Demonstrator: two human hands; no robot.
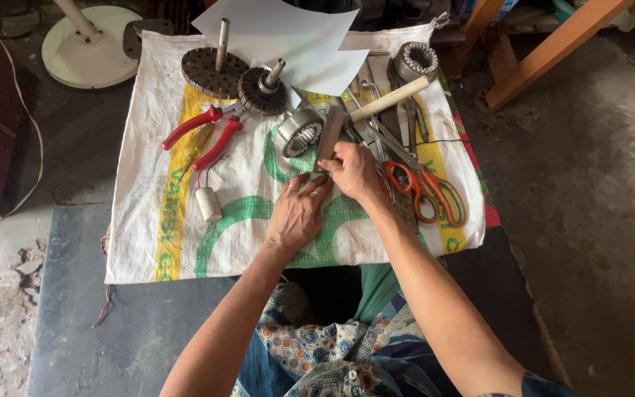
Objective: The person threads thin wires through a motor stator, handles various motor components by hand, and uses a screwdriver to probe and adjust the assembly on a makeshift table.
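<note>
At frame centre, the right hand [354, 170] pinches a flat metal strip [328, 136]. The left hand [297, 213] lies open-fingered on the woven sack [156, 213], just beside it.

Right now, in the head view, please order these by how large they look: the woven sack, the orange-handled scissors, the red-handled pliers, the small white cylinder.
1. Woven sack, far the largest.
2. Orange-handled scissors and red-handled pliers: they look about alike in length, so I do not rank them.
3. Small white cylinder, the smallest.

floor-level repair workshop, woven sack [156, 242] as work mat on concrete, motor rotors [262, 90], pliers [203, 132], scissors [424, 187], hammer [376, 106], fan base [90, 48]
</note>
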